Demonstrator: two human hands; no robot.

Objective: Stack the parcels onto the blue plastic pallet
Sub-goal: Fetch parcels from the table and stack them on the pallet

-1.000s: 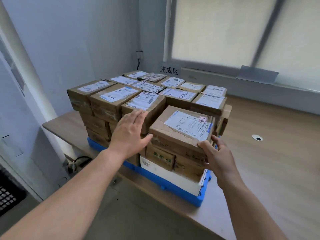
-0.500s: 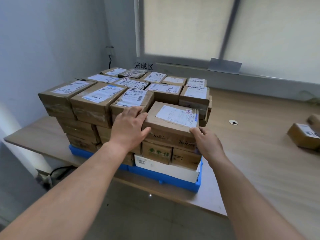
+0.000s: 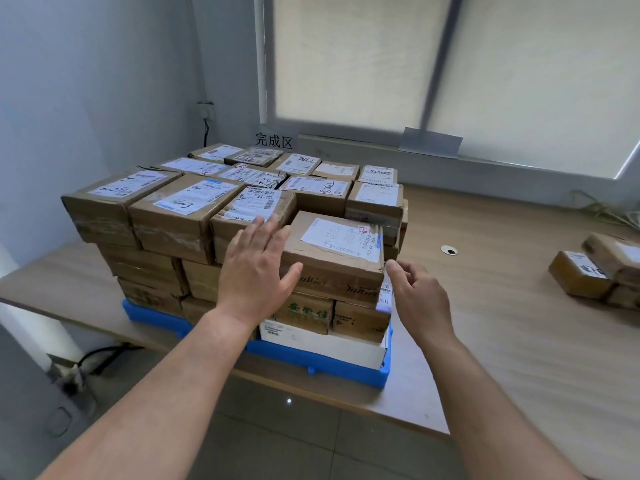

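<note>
The left hand [image 3: 256,268] is spread wide and flat, fingers splayed, its palm lying against the near left corner of the brown cardboard parcel with the white shipping label [image 3: 334,254]; it grips nothing. The right hand [image 3: 417,292] is loosely curled and empty, its fingertips [image 3: 393,266] just beside the parcel's near right corner, close to touching but whether they do I cannot tell.

That parcel sits between the two hands, on top of the front right column of the stack of taped cardboard parcels [image 3: 194,216], lower than the neighbouring top layer. Its long axis runs left to right across the person's front, so the hands flank its short ends. The whole stack rests on the blue plastic pallet [image 3: 325,363], which lies on the pale wooden table [image 3: 502,341].

The parcel looks placed. More small brown parcels [image 3: 595,271] wait far to the right, well apart from the pallet; the right hand is nearer them, so the next reach likely goes that way.
</note>
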